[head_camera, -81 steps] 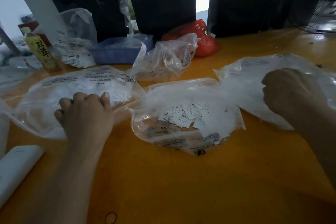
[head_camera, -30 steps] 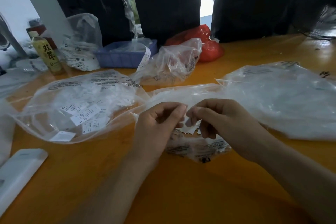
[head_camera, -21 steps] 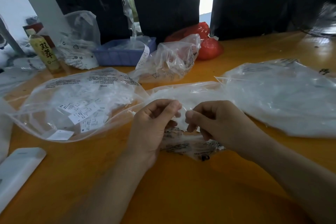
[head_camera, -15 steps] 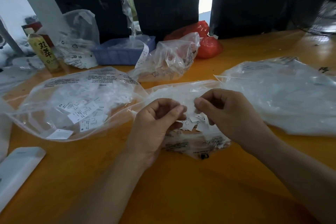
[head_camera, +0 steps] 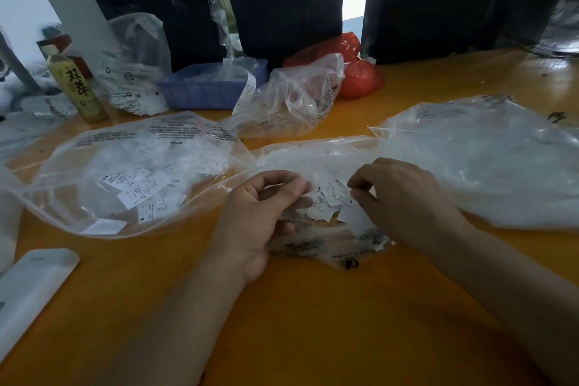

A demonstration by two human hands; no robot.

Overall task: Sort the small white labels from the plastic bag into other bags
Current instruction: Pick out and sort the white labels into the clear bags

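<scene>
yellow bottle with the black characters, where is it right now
In the head view the yellow bottle stands at the table's far left, just left of the blue tray, beside a crumpled clear bag.

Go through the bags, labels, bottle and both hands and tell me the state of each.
Middle bag: open, lying flat.
Labels: loose pile in it.
Left bag: lying flat, holds labels.
Right bag: lying flat.
Bottle: upright.
Left hand: fingers curled; grip unclear.
Right hand: pinching labels.

Bare orange table [head_camera: 297, 323] lies open nearer than the middle bag [head_camera: 313, 160].
Left bag [head_camera: 125, 166] and right bag [head_camera: 485, 166] flank it closely; a crumpled bag [head_camera: 291, 103] blocks behind.
</scene>
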